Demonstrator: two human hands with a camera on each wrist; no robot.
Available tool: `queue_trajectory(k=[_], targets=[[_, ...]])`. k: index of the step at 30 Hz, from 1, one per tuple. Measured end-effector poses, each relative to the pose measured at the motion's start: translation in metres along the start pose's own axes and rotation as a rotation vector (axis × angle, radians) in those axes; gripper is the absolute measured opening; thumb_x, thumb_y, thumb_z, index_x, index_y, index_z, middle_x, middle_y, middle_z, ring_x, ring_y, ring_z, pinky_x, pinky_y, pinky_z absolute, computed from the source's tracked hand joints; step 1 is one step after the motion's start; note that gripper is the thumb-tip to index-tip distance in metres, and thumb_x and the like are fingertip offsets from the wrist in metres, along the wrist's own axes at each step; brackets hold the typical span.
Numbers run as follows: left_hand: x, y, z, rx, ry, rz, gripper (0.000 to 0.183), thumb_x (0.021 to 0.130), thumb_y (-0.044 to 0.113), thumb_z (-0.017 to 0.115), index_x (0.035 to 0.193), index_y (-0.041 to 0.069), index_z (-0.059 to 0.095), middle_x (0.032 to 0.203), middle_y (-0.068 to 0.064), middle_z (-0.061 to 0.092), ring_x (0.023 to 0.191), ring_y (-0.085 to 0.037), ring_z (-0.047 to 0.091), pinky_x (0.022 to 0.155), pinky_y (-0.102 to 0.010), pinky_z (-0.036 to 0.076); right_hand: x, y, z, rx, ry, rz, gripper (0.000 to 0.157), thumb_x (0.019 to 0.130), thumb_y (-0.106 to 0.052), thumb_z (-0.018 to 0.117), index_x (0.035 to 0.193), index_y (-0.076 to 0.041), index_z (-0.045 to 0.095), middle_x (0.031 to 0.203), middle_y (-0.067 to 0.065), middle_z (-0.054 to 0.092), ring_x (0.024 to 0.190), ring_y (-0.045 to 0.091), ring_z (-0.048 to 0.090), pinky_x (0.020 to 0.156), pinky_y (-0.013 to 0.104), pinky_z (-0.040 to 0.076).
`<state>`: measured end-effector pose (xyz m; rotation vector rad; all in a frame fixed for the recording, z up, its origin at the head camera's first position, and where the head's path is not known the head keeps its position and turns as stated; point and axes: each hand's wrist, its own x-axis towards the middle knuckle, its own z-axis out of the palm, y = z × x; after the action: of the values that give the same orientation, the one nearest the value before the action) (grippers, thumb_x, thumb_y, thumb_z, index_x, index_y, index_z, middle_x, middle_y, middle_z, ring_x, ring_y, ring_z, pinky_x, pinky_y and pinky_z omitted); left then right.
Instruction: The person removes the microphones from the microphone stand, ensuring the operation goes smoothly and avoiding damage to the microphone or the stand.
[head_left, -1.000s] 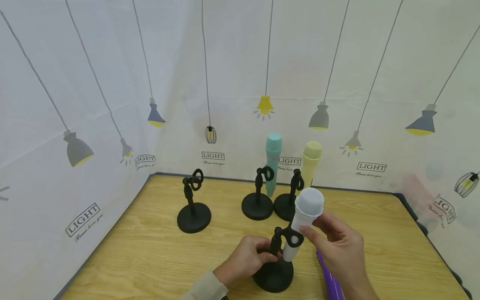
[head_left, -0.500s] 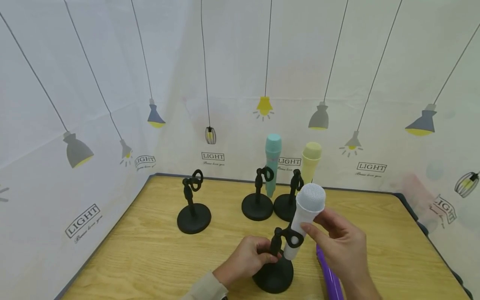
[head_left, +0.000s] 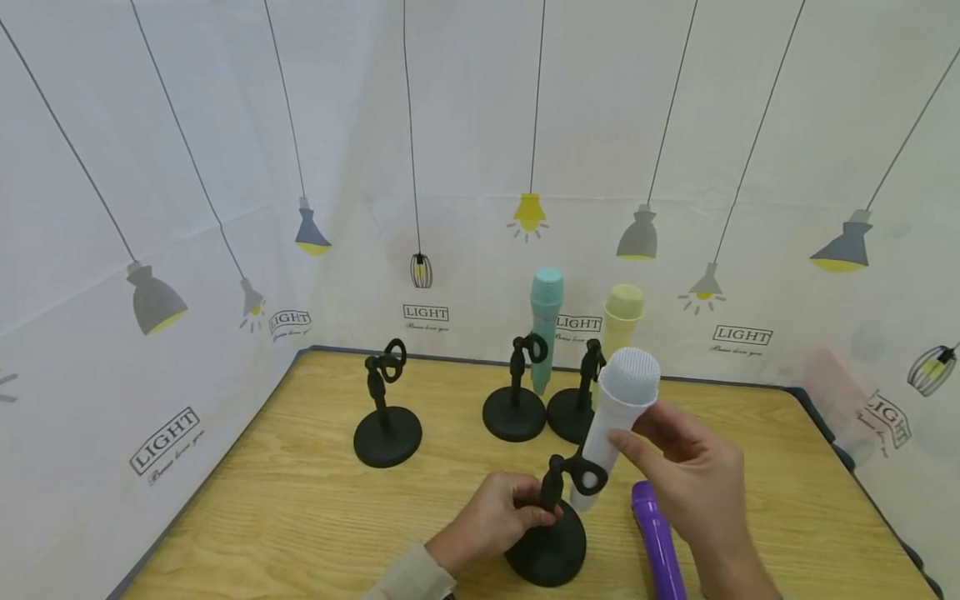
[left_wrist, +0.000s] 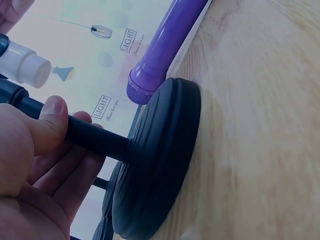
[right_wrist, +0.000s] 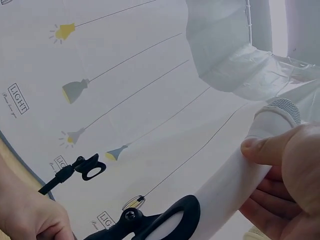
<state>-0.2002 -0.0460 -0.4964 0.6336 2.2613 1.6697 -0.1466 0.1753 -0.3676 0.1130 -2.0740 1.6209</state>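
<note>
My left hand (head_left: 491, 512) grips the stem of a black desktop microphone stand (head_left: 551, 550), whose round base is near the table's front. In the left wrist view, thumb and fingers wrap the stem (left_wrist: 95, 137) just above the base. My right hand (head_left: 697, 479) holds a white microphone (head_left: 630, 379) by its upper body, thumb in front and fingers behind. The microphone leans, mesh head up. Its lower part sits in the stand's clip ring (right_wrist: 187, 215), with the tail end below the ring. Beside the right hand, a purple microphone (head_left: 656, 533) lies on the table.
Behind, a teal microphone (head_left: 547, 287) and a yellow microphone (head_left: 624, 304) stand upright in two black stands (head_left: 514, 414) near the back edge. Another black stand (head_left: 387, 442) with a bare clip is at left. Lamp-printed white sheeting (head_left: 465, 167) surrounds the wooden table (head_left: 300, 517).
The white microphone has risen up and to the right within the clip ring, carried by my right hand. More of the purple microphone now shows. The left hand and stand have stayed put.
</note>
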Motion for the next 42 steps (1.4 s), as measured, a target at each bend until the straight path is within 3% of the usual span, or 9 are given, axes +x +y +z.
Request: queue_trajectory(k=[21, 42], targets=[[-0.001, 0.001, 0.001, -0.005, 0.011, 0.007, 0.009, 0.093, 0.003, 0.082, 0.098, 0.009, 0.084, 0.097, 0.001, 0.084, 0.093, 0.0, 0.076, 0.086, -0.017, 0.06, 0.007, -0.018, -0.003, 0.013, 0.008, 0.034, 0.044, 0.089, 0.0, 0.087, 0.131, -0.007, 0.076, 0.121, -0.01, 0.081, 0.105, 0.007, 0.079, 0.094, 0.02, 0.061], [-0.001, -0.001, 0.001, -0.004, 0.013, 0.009, 0.009, 0.093, 0.003, 0.082, 0.098, 0.01, 0.084, 0.096, 0.001, 0.084, 0.092, 0.001, 0.076, 0.085, -0.017, 0.06, 0.008, -0.024, 0.001, 0.051, 0.084, 0.025, 0.042, 0.085, 0.004, 0.089, 0.125, -0.005, 0.079, 0.112, -0.009, 0.083, 0.1, 0.008, 0.08, 0.091, 0.017, 0.061]])
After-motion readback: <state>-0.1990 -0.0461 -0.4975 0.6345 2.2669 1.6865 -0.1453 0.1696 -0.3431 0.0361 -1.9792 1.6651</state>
